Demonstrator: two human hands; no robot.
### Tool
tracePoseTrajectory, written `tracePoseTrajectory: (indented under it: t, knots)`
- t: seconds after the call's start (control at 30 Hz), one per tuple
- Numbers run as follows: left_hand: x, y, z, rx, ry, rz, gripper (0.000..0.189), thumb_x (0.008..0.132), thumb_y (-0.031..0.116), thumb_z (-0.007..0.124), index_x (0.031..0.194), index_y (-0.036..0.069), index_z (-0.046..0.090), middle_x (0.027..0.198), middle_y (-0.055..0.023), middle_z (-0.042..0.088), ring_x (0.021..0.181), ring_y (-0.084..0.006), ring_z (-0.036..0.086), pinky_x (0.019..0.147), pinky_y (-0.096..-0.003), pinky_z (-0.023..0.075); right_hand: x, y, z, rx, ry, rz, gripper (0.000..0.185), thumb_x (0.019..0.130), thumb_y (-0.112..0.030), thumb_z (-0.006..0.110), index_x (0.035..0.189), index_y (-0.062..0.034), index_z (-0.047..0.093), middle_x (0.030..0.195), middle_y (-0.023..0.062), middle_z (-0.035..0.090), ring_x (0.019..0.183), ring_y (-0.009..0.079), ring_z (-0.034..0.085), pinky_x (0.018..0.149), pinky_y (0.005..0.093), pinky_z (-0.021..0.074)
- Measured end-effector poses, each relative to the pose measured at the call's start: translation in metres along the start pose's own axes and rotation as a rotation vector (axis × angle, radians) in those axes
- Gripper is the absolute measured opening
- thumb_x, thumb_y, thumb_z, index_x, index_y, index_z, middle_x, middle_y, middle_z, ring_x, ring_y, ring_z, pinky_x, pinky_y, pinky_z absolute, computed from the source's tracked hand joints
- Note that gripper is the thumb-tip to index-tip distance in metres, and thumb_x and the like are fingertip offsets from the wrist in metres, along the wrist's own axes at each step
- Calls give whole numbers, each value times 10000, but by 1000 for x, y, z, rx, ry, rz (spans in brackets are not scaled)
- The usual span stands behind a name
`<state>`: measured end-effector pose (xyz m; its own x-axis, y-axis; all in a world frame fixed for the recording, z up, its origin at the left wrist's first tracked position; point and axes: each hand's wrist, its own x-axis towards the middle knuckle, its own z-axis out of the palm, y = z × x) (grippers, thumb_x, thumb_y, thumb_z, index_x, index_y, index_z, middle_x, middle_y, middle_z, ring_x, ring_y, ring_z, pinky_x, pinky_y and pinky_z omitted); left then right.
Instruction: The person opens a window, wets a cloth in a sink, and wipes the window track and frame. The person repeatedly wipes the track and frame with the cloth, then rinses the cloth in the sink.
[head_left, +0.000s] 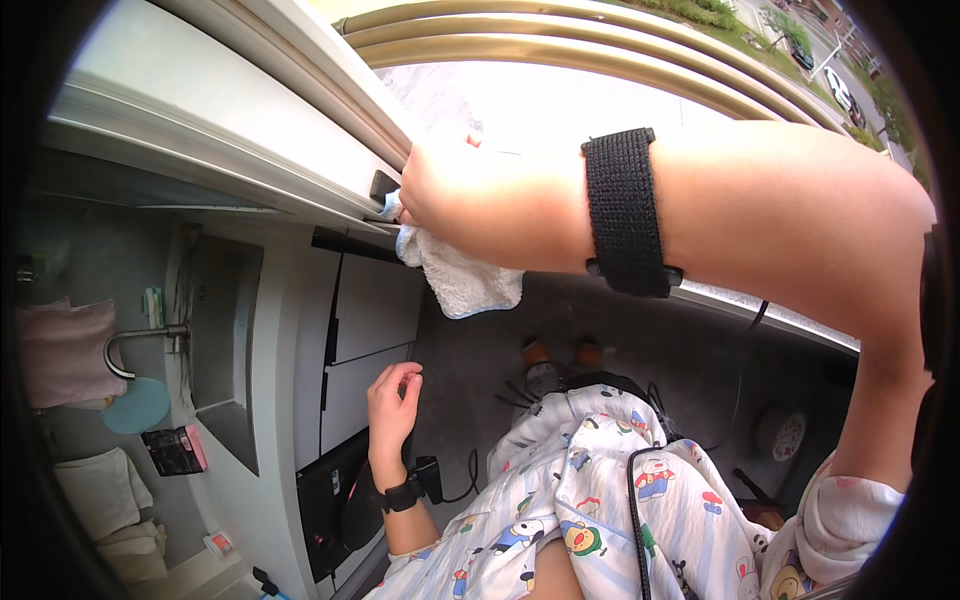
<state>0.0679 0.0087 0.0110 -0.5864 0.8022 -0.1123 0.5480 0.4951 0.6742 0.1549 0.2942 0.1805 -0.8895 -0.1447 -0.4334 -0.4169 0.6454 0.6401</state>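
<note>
My right hand reaches across from the right to the edge of a white window frame. A white terry cloth with blue edging is gripped in it and hangs below the fingers. Part of the cloth shows at the fingertips, beside a small dark fitting on the frame. The grasping fingers are mostly hidden behind the hand. My left hand hangs lower down, near white cabinet fronts. Its fingers are loosely curled, with the thumb a little apart and nothing held.
Outside the window run several yellowish metal rails. To the left is a sink with a curved faucet, hanging cloths and a black pouch. A cable leads from my left wrist's strap.
</note>
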Motion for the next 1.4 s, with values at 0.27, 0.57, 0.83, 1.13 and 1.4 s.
tracePoseTrajectory:
  t: [0.27, 0.57, 0.83, 1.13, 1.4]
  knots:
    - [-1, 12, 11, 4, 5, 28, 116, 846, 50, 627, 953, 7, 646, 854, -114, 652, 732, -227, 640, 687, -310, 507, -66, -35, 26, -241, -67, 65, 426, 885, -374, 532, 1243, -144, 520, 989, 47, 634, 897, 167, 596, 781, 341, 450]
    - [11, 31, 25, -39, -74, 116, 117, 850, 53, 629, 957, 8, 649, 839, -110, 646, 728, -225, 646, 678, -303, 510, -192, -72, 53, 507, -390, 304, 537, 879, -216, 615, 1361, -386, 450, 616, -68, 552, 560, 108, 611, 499, 257, 414]
    - [39, 43, 32, -31, -116, 170, 113, 848, 49, 626, 951, 8, 648, 822, -113, 638, 720, -229, 641, 668, -304, 505, -261, -84, 75, 424, -503, 191, 530, 918, -226, 581, 1371, -411, 379, 632, -94, 549, 593, 87, 610, 554, 239, 370]
    - [37, 30, 23, -52, -111, 104, 128, 841, 62, 631, 954, 4, 648, 818, -108, 633, 724, -224, 636, 677, -311, 502, -160, -42, 40, 452, -436, 83, 554, 919, -225, 575, 1410, -352, 354, 644, -61, 563, 589, 104, 614, 485, 229, 374]
    - [23, 9, 9, -69, -49, 50, 127, 834, 35, 634, 956, 6, 649, 815, -106, 631, 715, -216, 628, 667, -310, 496, -21, -2, 14, 499, -296, 38, 553, 850, -228, 614, 1366, -265, 417, 753, -42, 645, 685, 160, 669, 514, 295, 472]
